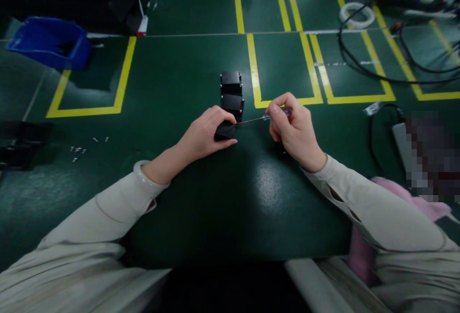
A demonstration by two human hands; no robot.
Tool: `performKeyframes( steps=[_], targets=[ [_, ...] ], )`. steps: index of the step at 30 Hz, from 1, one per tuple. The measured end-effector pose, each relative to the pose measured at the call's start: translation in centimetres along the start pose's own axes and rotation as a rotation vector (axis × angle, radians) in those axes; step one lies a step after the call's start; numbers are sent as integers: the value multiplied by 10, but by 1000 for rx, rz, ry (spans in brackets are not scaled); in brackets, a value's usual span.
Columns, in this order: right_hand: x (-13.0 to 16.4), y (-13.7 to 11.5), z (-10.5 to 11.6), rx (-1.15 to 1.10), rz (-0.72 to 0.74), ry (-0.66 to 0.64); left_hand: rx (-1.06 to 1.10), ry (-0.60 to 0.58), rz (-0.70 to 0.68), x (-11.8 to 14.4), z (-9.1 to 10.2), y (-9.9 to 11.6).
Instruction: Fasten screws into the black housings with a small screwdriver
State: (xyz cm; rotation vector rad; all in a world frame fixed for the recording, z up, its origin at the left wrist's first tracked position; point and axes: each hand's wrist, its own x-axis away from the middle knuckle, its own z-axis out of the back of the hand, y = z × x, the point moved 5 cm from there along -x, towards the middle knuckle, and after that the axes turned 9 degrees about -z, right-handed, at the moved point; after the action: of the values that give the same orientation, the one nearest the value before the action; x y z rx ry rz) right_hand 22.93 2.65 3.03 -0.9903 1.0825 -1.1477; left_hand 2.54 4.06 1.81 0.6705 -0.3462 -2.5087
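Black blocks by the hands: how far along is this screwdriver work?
Done: cannot tell; two black blocks stand in a row behind. In hand: left hand grips the nearest black block while right hand holds the screwdriver tip against it. Left: loose small parts lie on the green mat.

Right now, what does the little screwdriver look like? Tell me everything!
The screwdriver is small and thin, with a clear bluish handle that looks like plastic and a slim metal shaft. It lies nearly level above the green table, handle to the right. The right hand pinches the handle. The tip points left and meets the black block that the left hand grips.
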Motion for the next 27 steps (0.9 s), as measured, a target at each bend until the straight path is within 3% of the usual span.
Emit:
performKeyframes(
  steps=[7,27],
  targets=[
    [-1,2,0,-76,-5,11,7,-17,-6,0,0,-1],
    [0,0,0,-17,2,3,3,-2,-10,0,0,-1]
  ],
)
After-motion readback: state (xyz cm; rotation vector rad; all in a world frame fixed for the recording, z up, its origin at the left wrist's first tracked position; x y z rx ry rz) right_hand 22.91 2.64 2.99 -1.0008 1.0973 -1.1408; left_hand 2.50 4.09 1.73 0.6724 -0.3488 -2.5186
